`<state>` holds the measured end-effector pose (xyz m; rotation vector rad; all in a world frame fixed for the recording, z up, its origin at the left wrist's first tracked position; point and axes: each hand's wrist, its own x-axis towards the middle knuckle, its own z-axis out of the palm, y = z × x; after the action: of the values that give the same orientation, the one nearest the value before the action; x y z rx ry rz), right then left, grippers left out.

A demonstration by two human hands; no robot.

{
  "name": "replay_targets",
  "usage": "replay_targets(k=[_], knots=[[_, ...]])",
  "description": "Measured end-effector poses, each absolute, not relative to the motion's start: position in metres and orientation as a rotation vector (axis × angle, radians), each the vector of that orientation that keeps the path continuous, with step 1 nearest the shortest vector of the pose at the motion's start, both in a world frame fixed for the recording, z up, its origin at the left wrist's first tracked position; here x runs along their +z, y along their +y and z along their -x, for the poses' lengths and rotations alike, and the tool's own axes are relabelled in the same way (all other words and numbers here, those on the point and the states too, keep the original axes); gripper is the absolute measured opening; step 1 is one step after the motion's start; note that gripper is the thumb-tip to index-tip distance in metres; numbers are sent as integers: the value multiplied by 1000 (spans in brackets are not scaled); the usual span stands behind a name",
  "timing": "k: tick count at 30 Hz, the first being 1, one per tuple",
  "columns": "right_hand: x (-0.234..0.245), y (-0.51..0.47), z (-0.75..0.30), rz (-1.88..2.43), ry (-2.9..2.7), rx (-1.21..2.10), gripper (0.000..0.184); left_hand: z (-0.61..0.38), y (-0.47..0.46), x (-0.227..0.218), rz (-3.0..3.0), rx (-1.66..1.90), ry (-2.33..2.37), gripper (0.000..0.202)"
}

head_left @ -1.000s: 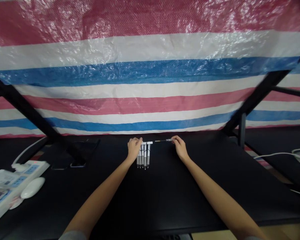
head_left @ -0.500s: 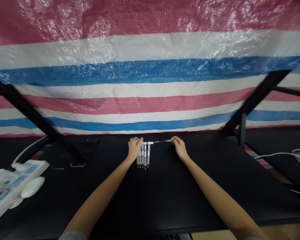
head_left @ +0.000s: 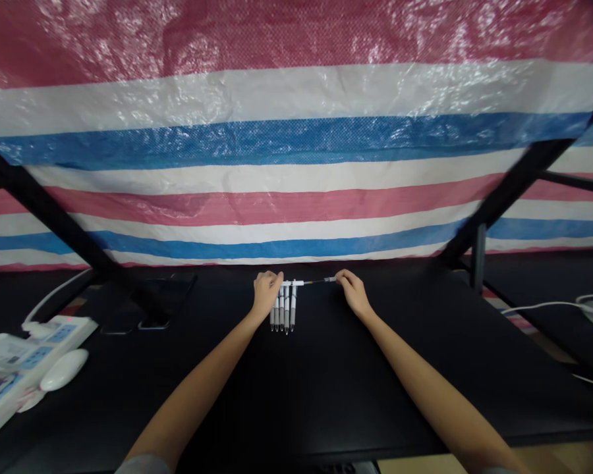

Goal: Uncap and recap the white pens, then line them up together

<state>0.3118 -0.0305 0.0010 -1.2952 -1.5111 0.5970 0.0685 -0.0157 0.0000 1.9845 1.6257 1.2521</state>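
My left hand (head_left: pixel 267 289) is closed on a white pen barrel (head_left: pixel 296 283) lying sideways, its open end facing right. Between the fingers of my right hand (head_left: pixel 352 289) is the grey front part of a pen (head_left: pixel 330 280), with a thin refill (head_left: pixel 316 282) pointing left. The refill's tip is at the barrel's open end; whether it is inside I cannot tell. Below the barrel, several white pens with grey grips (head_left: pixel 286 313) lie side by side on the black table, tips toward me. Part of the row is hidden by my left hand.
A white power strip (head_left: pixel 39 362) with plugs is at the left, a white mouse-shaped object (head_left: pixel 65 370) beside it. Black metal legs (head_left: pixel 79 230) slant down on both sides. A striped plastic sheet (head_left: pixel 296 145) hangs behind. A white cable (head_left: pixel 543 305) lies at the right.
My right hand has moved slightly left, bringing the refill's tip up to the barrel's end. My left hand and the row of pens have stayed in place.
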Motion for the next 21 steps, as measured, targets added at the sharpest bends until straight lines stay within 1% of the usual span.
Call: replay_targets(k=[8, 21], knots=[[-1, -32, -310, 1230, -1682, 581, 20, -70, -17, 2, -1997, 1216, 1652, 48], [11, -42, -304, 1125, -1995, 505, 24, -73, -20, 4, -2066, 1081, 1714, 46]])
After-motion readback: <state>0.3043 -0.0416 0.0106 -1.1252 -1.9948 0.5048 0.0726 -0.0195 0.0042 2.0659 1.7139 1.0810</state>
